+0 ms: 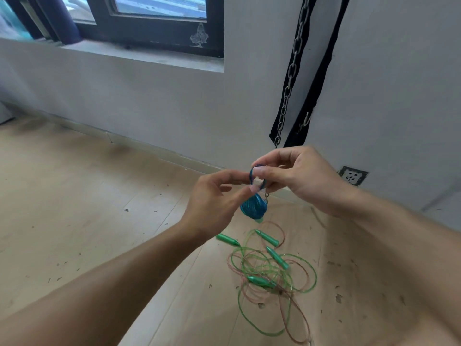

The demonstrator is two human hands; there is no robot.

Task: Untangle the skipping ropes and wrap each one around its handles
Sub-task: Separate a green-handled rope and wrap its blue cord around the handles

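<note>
A blue skipping rope hangs in the air as a tight wound bundle around its handles. Its last loop of blue cord sticks up between my hands. My left hand pinches the cord just above the bundle. My right hand pinches the loop from the right side. Below on the wooden floor lies a tangle of green rope and thin brownish rope. Several green handles lie among the loops.
A steel chain and black straps hang down the white wall behind my hands. A wall socket sits low at the right. A dark-framed window with a sill is at upper left. Small debris specks dot the floor.
</note>
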